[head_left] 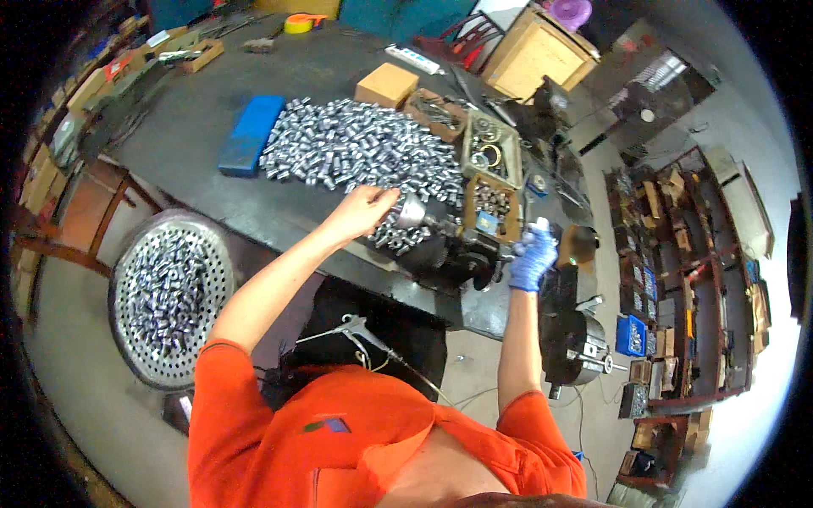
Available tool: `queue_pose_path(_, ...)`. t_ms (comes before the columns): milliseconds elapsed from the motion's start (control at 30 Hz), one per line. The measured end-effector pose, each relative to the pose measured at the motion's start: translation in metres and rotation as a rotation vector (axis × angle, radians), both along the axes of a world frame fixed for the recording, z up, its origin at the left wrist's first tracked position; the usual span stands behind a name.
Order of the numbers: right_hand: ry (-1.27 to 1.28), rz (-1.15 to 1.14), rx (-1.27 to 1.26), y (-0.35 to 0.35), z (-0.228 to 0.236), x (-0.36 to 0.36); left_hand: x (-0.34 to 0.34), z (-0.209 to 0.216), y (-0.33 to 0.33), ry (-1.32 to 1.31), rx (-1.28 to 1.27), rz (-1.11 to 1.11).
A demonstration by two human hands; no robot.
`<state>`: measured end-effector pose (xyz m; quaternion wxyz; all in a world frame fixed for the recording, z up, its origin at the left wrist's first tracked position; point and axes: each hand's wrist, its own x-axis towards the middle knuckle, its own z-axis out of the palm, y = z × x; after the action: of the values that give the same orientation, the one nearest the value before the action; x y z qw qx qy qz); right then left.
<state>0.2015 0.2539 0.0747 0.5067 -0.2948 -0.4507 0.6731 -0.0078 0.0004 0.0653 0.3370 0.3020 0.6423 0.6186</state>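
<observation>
My bare left hand [370, 210] is closed in a pinch at the mouth of a silver chuck [412, 212]. Whatever lies between its fingertips is too small or hidden to make out. The chuck belongs to a small dark bench machine [476, 258] at the table's near edge. On the machine's right side, my right hand [533, 258], in a blue glove, has its fingers curled round a part I cannot make out. Beyond my left hand spreads a big heap of short shiny metal cylinders [356, 144], some of them lying close around the chuck.
A blue box [254, 135] borders the heap on the left; a cardboard box [386, 85] stands behind it. Right of it are a tray of rings [515, 140] and a box of small parts [493, 203]. A perforated metal basin [121, 317] holds more cylinders at lower left.
</observation>
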Motion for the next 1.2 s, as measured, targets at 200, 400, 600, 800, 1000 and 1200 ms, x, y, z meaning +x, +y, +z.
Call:
queue_pose_path(200,0.352,0.129,0.140,-0.035,-0.005,0.064,0.005,0.006,-0.003,0.007,-0.027,-0.026)
queue_pose_path(400,0.277,0.260,-0.156,-0.059,-0.048,0.095,-0.007,0.005,-0.035,0.023,-0.082,0.026)
queue_pose_path(600,0.067,0.113,-0.132,-0.045,-0.071,0.057,-0.036,-0.019,-0.152,0.021,-0.255,0.318)
queue_pose_path(800,0.246,0.332,-0.162,-0.030,-0.086,0.058,-0.055,-0.051,-0.334,0.482,-0.832,0.768)
queue_pose_path(1000,0.311,0.332,-0.237,-0.032,-0.091,0.063,-0.034,-0.008,-0.310,0.905,-1.093,0.807)
queue_pose_path(1200,0.225,0.203,-0.213,-0.046,-0.079,0.056,-0.033,-0.024,-0.123,0.870,-0.383,0.259)
